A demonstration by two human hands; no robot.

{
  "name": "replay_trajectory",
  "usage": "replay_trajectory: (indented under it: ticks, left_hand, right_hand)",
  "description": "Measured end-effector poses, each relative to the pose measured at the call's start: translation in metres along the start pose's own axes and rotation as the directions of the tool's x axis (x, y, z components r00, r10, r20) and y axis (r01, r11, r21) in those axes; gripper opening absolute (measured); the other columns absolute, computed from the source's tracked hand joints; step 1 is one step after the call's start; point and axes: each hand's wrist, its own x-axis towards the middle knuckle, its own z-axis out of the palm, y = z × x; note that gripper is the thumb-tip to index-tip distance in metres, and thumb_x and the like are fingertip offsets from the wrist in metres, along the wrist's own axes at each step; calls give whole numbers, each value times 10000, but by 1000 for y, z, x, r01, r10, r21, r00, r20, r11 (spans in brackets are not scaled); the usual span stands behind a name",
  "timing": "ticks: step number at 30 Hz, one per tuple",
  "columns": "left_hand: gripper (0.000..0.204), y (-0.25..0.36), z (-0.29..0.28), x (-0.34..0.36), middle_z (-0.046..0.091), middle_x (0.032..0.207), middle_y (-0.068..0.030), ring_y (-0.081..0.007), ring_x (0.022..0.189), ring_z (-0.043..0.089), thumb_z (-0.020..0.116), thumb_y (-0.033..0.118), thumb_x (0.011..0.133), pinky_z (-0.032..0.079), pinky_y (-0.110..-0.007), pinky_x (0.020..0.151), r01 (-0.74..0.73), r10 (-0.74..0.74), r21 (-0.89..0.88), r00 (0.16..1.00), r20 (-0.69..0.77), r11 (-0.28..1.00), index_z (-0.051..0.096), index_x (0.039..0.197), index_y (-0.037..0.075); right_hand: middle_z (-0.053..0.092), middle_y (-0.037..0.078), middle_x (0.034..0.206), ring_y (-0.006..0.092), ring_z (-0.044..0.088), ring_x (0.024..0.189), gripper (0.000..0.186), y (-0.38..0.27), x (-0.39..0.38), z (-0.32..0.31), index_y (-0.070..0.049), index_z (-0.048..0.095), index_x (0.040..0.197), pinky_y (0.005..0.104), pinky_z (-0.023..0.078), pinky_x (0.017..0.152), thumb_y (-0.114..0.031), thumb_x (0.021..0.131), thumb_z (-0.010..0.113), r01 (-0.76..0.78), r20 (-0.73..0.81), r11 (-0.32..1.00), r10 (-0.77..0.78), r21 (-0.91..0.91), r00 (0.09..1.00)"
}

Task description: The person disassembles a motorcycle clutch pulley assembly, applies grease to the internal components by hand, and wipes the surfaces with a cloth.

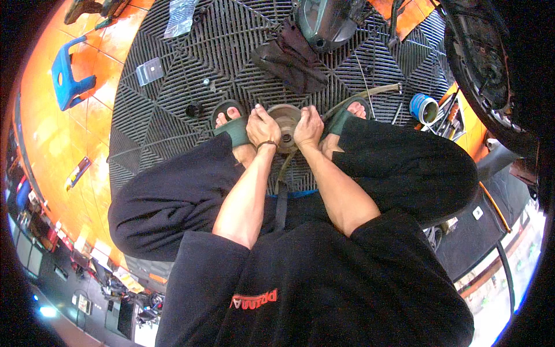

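Both your left hand and right hand grasp the likely heavy disc suitably by its rim, inside the mat's edges.

Black ribbed matting, blue stool on orange tiles

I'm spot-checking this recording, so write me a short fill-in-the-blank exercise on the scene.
1. The left hand and right hand hold one metal part, which is ____ in shape.
2. The stool is coloured ____.
3. The can is toward the picture's ____ side.
4. The sandal straps are ____.

Missing words: round; blue; right; green.
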Motion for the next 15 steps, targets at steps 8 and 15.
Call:
replay_trajectory:
  ticks: [8, 15]
  left_hand:
    - [522, 0, -1, 2, 689, 1069, -272, -487, 1021, 637, 355, 390, 1080, 475, -561, 911, 25, -26, 24, 998, 56, 999, 681, 1027, -14]
    - [478, -12, 4, -2, 682, 977, -240, -480, 943, 631, 353, 339, 1069, 467, -563, 845, -64, 61, -81, 997, -37, 995, 664, 928, 4]
  right_hand:
    - [669, 238, 962, 464, 629, 949, 257, -2, -1, 1, -21, 598, 979, 497, 486, 832, -237, 1022, 465, 69, -26, 997, -69, 26, 997]
    - [653, 212, 928, 444, 631, 910, 232, -5, 4, -2, -18, 581, 920, 516, 489, 831, -244, 964, 551, 60, 13, 997, -61, 46, 998]
